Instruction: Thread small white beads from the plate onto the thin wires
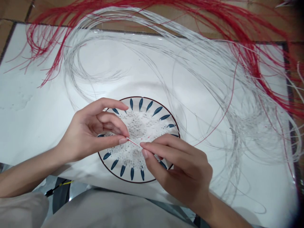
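My left hand point(93, 133) pinches one end of a short, thin red-and-white strand point(134, 142) between thumb and a fingertip, with the index finger raised above. My right hand point(182, 164) grips the strand's other side between thumb and index finger. The stretch between the two pinches is taut and slightly slanted. Beneath both hands sits a round plate point(136, 103) with blue petal marks and a dark rim. A heap of small white bits point(136, 122) covers its middle, with a few red specks among them. The strand's ends are hidden by my fingers.
A long bundle of white strands point(163, 23) arcs over the white tabletop point(133, 72). Behind it, a bundle of red strands point(253, 61) runs along the far edge and right side. Loose, tangled white strands point(251, 123) spread at the right. One red strand point(228, 109) curves toward my right hand.
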A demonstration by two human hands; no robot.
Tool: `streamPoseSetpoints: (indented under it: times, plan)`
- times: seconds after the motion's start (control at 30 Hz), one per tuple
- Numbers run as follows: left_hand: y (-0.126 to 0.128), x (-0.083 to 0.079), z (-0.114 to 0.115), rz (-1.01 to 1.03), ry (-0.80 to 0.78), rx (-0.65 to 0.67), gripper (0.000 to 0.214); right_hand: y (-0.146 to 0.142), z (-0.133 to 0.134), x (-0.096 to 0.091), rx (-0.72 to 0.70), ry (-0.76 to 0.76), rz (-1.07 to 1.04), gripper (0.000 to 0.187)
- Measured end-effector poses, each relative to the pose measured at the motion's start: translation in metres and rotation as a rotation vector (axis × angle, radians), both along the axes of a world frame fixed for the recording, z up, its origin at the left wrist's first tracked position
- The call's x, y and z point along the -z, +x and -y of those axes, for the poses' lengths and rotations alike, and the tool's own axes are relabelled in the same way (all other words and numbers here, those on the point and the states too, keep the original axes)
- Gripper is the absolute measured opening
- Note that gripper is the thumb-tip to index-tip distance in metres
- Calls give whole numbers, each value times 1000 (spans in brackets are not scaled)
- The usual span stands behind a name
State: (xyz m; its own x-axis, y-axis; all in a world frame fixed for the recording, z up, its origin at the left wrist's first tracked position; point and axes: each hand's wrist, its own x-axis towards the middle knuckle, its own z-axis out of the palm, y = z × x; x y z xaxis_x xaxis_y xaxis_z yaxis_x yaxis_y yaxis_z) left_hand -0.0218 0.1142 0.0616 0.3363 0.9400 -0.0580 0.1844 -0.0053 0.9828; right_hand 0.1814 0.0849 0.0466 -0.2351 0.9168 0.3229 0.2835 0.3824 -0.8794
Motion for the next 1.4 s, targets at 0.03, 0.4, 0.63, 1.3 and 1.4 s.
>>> streamPoseSetpoints:
  times: [0.03,0.4,0.63,1.3,1.4]
  plan:
    - [0,0,0,4,-3,0,44,0,0,0,-2,0,2,16]
    - [1,-1,0,10,-73,-17,45,0,0,0,4,4,10,17]
    - [1,-2,2,-17,-66,-25,44,0,1,-2,8,-19,34,17]
    - [1,7,11,-34,144,9,47,-1,0,-2,4,-37,53,19]
    - [1,7,13,-18,197,24,54,-1,0,-3,9,-37,61,18]
